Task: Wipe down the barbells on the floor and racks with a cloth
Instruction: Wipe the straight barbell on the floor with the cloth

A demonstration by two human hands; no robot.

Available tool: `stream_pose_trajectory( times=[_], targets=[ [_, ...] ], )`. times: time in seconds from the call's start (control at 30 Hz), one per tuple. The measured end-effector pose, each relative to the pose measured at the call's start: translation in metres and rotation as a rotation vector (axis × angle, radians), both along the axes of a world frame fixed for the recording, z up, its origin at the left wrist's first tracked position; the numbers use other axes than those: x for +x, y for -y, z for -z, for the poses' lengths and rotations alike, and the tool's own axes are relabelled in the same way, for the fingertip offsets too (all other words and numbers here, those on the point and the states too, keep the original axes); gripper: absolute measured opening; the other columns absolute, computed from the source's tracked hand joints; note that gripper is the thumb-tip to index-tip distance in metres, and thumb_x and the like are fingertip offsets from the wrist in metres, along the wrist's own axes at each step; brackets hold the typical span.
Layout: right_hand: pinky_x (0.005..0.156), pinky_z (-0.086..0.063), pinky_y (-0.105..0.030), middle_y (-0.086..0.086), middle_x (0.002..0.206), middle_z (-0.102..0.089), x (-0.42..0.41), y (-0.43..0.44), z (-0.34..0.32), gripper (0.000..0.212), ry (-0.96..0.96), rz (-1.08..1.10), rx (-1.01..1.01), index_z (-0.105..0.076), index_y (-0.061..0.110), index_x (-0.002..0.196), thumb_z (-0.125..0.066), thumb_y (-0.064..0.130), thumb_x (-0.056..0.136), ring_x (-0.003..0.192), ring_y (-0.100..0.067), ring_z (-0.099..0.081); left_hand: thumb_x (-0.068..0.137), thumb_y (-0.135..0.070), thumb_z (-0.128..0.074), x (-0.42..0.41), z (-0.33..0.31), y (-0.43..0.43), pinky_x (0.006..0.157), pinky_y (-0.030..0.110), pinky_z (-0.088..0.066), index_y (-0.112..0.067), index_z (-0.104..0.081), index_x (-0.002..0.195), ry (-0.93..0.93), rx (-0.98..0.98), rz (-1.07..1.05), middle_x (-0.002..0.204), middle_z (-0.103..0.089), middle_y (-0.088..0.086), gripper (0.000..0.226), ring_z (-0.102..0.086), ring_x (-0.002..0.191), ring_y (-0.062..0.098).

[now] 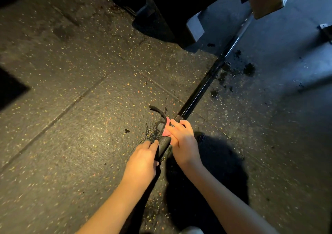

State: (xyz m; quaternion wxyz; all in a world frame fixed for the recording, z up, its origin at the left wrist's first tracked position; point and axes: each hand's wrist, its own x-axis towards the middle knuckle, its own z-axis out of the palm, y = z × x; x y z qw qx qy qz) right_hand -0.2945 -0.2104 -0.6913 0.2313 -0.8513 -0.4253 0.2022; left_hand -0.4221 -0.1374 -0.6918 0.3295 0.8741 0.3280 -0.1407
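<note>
While the barbell (pixel 203 88) lay on the speckled rubber floor (pixel 71 90), running away toward the dark rack base (pixel 161 18), the person crouched over its near end. The left hand (pixel 143 160) had its grip clenched on a black textured sleeve (pixel 163 142) around the bar. The right hand (pixel 181 138) pinched a pink cloth (pixel 167 127) against the bar just above it, fingers closed on the fabric. A black strap (pixel 158 111) curled loose beside the cloth.

From where I stood, the likeliest trouble was that strap snagging the cloth on a stroke up the bar. The bar could also roll on the floor if the left hand eased off. Dark crumbs (pixel 248 69) lay near the shaft farther along, and I judged the cloth might drag that grit over the metal rather than clean it.
</note>
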Motion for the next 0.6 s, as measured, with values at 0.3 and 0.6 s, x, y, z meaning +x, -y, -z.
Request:
stream_pose_trajectory(
  times=[0.3, 0.6],
  targets=[
    [0.051, -0.045, -0.019, -0.012, 0.064, -0.065, -0.027, 0.011, -0.081, 0.025, -0.534, 0.547, 0.146, -0.072, 0.017, 0.093, -0.052, 0.001, 0.091, 0.058, -0.013, -0.059, 0.094, -0.020, -0.055, -0.028, -0.027, -0.003, 0.097, 0.041, -0.044, -0.014, -0.049, 0.135, -0.004, -0.046, -0.296, 0.125, -0.056, 0.011, 0.042, -0.052, 0.118, 0.031],
    [0.051, -0.047, -0.013, 0.012, 0.069, -0.067, -0.046, 0.038, -0.193, 0.031, -0.742, 0.709, 0.259, -0.071, 0.032, 0.081, -0.055, 0.008, 0.095, 0.058, 0.004, -0.062, 0.097, -0.023, -0.052, -0.060, -0.144, 0.020, 0.091, 0.037, -0.044, -0.012, -0.053, 0.133, 0.021, -0.156, -0.408, 0.118, -0.060, 0.013, 0.038, -0.056, 0.107, 0.031]
  ],
)
